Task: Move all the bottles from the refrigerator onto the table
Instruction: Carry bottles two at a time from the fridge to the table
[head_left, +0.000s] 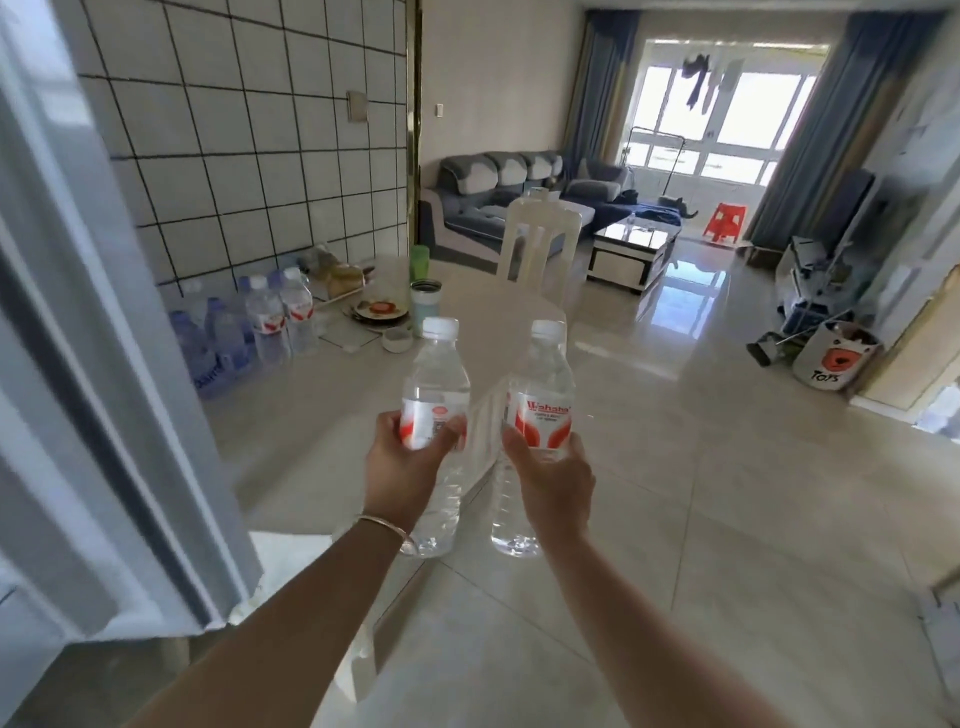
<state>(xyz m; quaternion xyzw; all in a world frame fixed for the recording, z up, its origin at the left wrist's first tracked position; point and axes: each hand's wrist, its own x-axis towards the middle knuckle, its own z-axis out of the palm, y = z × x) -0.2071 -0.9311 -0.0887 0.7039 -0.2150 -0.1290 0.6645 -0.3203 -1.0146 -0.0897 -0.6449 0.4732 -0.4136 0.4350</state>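
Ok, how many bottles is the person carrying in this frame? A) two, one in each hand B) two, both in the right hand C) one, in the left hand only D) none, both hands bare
A: the left hand grips one bottle and the right hand grips another bottle.

A white tiled wall (249, 130) stood left; glossy floor tiles (727, 467) led to a grey sofa (498, 192) and bright window (727, 119).
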